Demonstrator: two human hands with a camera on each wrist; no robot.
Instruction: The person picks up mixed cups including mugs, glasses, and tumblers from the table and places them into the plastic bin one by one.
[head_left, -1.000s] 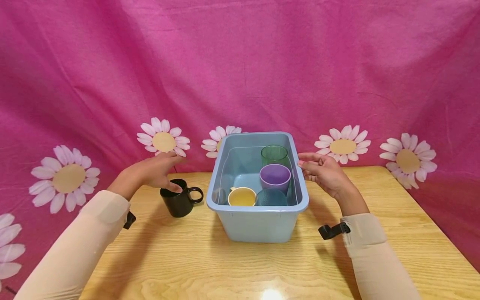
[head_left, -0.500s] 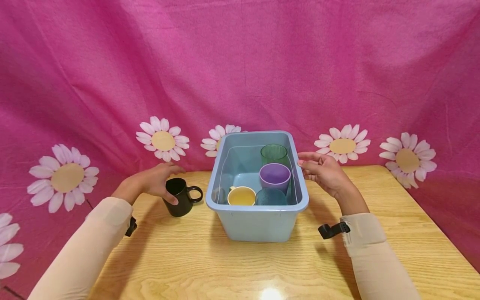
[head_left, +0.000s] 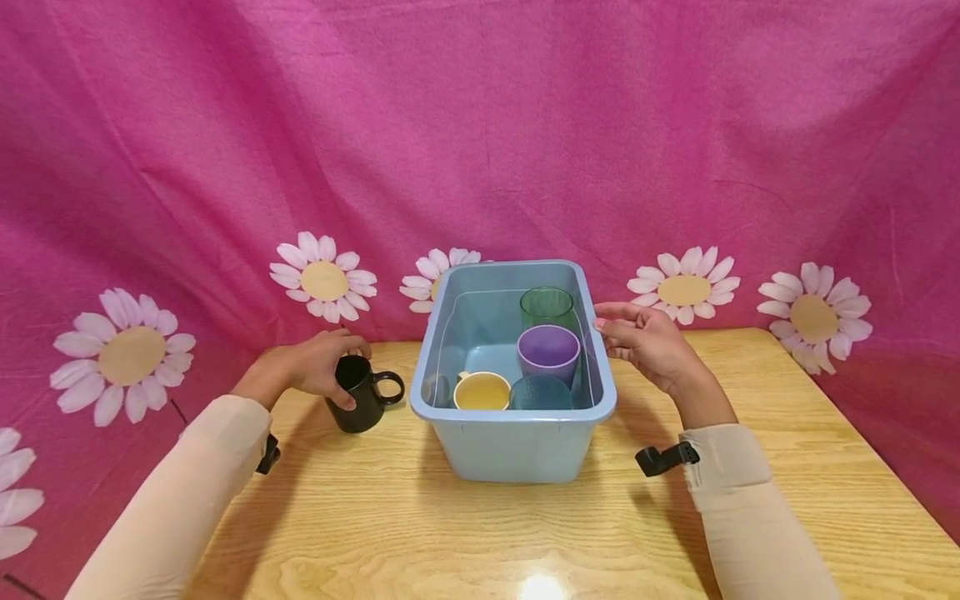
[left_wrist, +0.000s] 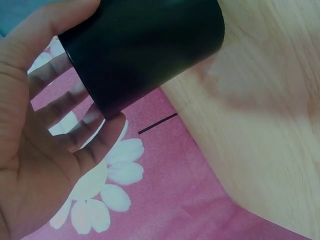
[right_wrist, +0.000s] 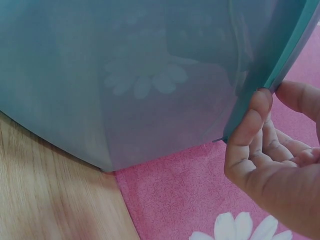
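A black mug stands upright on the table left of the tub, its handle turned toward the tub. My left hand holds the mug near its rim, thumb on the near side. In the left wrist view the fingers curl round the mug's far side. At the right, my right hand pinches the rim of a light blue plastic tub between thumb and fingers. Inside the tub are a yellow cup, a purple cup, a green glass and a blue-green glass.
The wooden table extends around the tub, mostly toward the front and right. A pink cloth with white daisies hangs right behind the table's back edge. A black camera mount sits on the right wrist.
My left hand has come down and right onto the black mug, and its thumb has gone from over the mouth to the outer side. The right hand stays on the tub's rim.
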